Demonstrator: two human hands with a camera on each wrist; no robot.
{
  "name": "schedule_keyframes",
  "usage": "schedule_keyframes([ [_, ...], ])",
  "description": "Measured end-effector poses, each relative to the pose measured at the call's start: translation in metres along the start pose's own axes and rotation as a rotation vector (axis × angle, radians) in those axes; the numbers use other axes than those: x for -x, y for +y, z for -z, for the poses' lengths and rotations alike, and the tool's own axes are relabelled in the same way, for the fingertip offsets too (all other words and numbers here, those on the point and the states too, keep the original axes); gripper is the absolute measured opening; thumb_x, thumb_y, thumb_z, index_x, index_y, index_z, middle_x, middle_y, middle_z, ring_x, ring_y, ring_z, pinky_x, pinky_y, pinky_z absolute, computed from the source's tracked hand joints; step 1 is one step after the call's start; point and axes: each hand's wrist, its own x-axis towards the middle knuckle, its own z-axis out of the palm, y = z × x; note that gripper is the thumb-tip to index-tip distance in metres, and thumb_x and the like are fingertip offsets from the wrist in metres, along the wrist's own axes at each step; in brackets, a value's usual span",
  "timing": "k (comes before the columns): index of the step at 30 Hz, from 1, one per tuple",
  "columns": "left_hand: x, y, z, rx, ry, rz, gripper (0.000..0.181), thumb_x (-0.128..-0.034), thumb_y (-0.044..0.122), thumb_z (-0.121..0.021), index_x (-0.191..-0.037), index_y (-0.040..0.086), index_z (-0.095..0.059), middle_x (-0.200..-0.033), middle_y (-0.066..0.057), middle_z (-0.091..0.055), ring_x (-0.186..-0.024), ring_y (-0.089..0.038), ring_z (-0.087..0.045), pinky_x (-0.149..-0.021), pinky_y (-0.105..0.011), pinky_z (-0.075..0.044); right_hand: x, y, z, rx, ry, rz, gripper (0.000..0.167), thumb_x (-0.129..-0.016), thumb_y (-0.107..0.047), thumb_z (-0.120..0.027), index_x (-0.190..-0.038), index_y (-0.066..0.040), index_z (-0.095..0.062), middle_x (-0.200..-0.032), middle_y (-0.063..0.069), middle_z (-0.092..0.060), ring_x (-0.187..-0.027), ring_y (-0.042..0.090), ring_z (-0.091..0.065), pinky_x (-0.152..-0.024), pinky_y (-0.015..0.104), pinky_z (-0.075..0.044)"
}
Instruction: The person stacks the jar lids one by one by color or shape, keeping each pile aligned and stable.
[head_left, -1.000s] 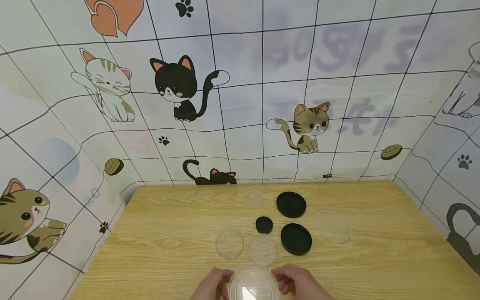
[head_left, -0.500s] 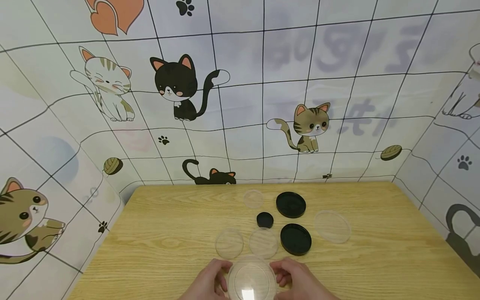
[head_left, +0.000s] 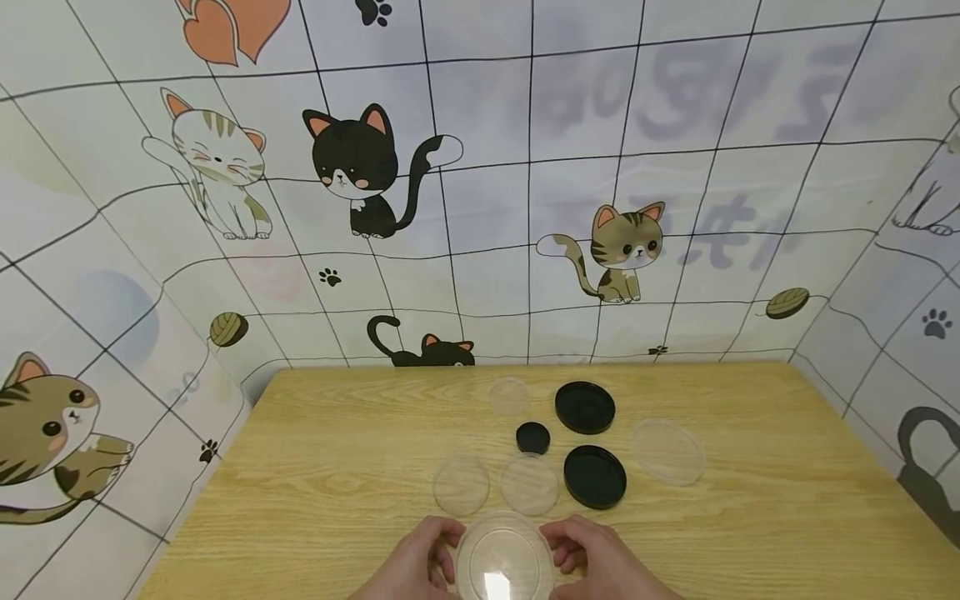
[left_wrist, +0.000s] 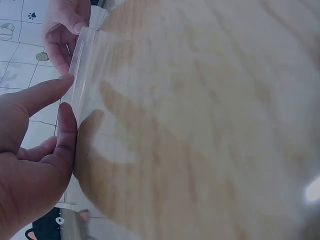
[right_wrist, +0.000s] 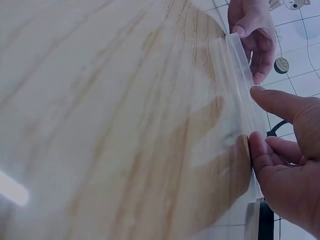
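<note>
At the table's near edge in the head view lies a round clear dish (head_left: 505,557) with ringed edges. My left hand (head_left: 420,560) holds its left side and my right hand (head_left: 602,562) its right side. In the left wrist view the left hand's (left_wrist: 35,165) thumb and fingertips meet the clear rim (left_wrist: 81,65). The right wrist view shows the right hand (right_wrist: 292,160) with its thumb and fingers at the opposite side of the rim (right_wrist: 240,70). Just beyond the dish are two clear discs (head_left: 529,485) (head_left: 461,486), the right one close to a small black disc (head_left: 533,437).
Two larger black round lids (head_left: 585,407) (head_left: 595,477) lie right of centre on the wooden table (head_left: 330,467). A large clear disc (head_left: 668,452) is to their right, a small clear one (head_left: 509,396) near the back. Cat-patterned sheeting (head_left: 487,208) surrounds the back and sides.
Both hands and the clear dish have moved slightly away from the near edge. The right clear disc and the small black disc have shifted a little farther back. The head view has tilted slightly.
</note>
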Motion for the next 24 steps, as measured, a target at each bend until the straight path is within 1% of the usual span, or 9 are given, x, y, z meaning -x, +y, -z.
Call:
schedule_keyframes([
  [3, -0.0001, 0.0008, 0.0004, 0.009, -0.002, 0.007, 0.069, -0.0715, -0.010, -0.086, -0.131, -0.004, -0.051, -0.103, -0.006, -0.056, -0.070, -0.010, -0.058, -0.064, -0.022, -0.052, -0.0005, 0.0001, 0.0004, 0.010, -0.003, 0.005, 0.058, -0.076, 0.003, -0.085, -0.128, 0.010, -0.060, -0.096, 0.005, -0.059, -0.082, 0.009, -0.055, -0.073, 0.022, -0.051],
  [7, 0.0005, 0.0014, 0.0000, 0.021, -0.001, 0.012, 0.070, -0.0713, -0.011, -0.086, -0.131, -0.004, -0.051, -0.108, -0.007, -0.055, -0.071, -0.010, -0.058, -0.064, -0.022, -0.052, 0.0000, 0.0002, 0.0005, 0.015, -0.007, 0.018, 0.058, -0.077, 0.003, -0.085, -0.128, 0.009, -0.060, -0.096, 0.006, -0.058, -0.082, 0.008, -0.055, -0.073, 0.022, -0.051],
  [12, 0.0003, 0.0011, -0.0003, 0.018, 0.005, 0.008, 0.069, -0.0710, -0.010, -0.086, -0.131, -0.004, -0.052, -0.110, -0.007, -0.054, -0.072, -0.010, -0.059, -0.065, -0.022, -0.053, 0.0010, 0.0004, 0.0013, 0.004, -0.008, 0.028, 0.058, -0.077, 0.003, -0.086, -0.128, 0.009, -0.059, -0.097, 0.006, -0.058, -0.082, 0.008, -0.055, -0.074, 0.023, -0.052],
  [17, 0.0008, 0.0025, -0.0002, 0.029, 0.012, 0.030, 0.069, -0.0702, -0.010, -0.086, -0.130, -0.004, -0.052, -0.110, -0.008, -0.054, -0.072, -0.012, -0.060, -0.065, -0.023, -0.054, 0.0011, -0.0001, 0.0020, -0.004, -0.010, 0.001, 0.060, -0.076, 0.003, -0.086, -0.129, 0.009, -0.059, -0.097, 0.005, -0.058, -0.083, 0.010, -0.055, -0.075, 0.022, -0.052],
  [19, 0.0010, 0.0035, -0.0004, 0.039, 0.015, 0.041, 0.069, -0.0698, -0.011, -0.086, -0.130, -0.003, -0.052, -0.110, -0.009, -0.054, -0.072, -0.013, -0.060, -0.064, -0.023, -0.054, 0.0009, 0.0003, 0.0020, -0.006, -0.011, 0.003, 0.060, -0.076, 0.004, -0.086, -0.129, 0.009, -0.059, -0.098, 0.005, -0.058, -0.083, 0.010, -0.055, -0.075, 0.022, -0.052],
  [22, 0.0013, 0.0051, -0.0009, 0.053, 0.020, 0.050, 0.070, -0.0695, -0.012, -0.086, -0.131, -0.003, -0.052, -0.111, -0.010, -0.054, -0.072, -0.015, -0.061, -0.064, -0.023, -0.054, 0.0011, 0.0011, 0.0016, 0.003, -0.010, 0.045, 0.062, -0.076, 0.003, -0.085, -0.131, 0.010, -0.058, -0.102, 0.006, -0.058, -0.084, 0.008, -0.056, -0.076, 0.023, -0.053],
  [24, 0.0019, 0.0061, -0.0009, 0.062, 0.027, 0.058, 0.072, -0.0697, -0.011, -0.086, -0.132, -0.003, -0.052, -0.114, -0.011, -0.054, -0.074, -0.016, -0.061, -0.064, -0.023, -0.054, 0.0018, 0.0013, 0.0017, 0.006, -0.009, 0.090, 0.063, -0.076, 0.002, -0.085, -0.132, 0.011, -0.057, -0.105, 0.007, -0.058, -0.086, 0.008, -0.057, -0.077, 0.024, -0.054],
])
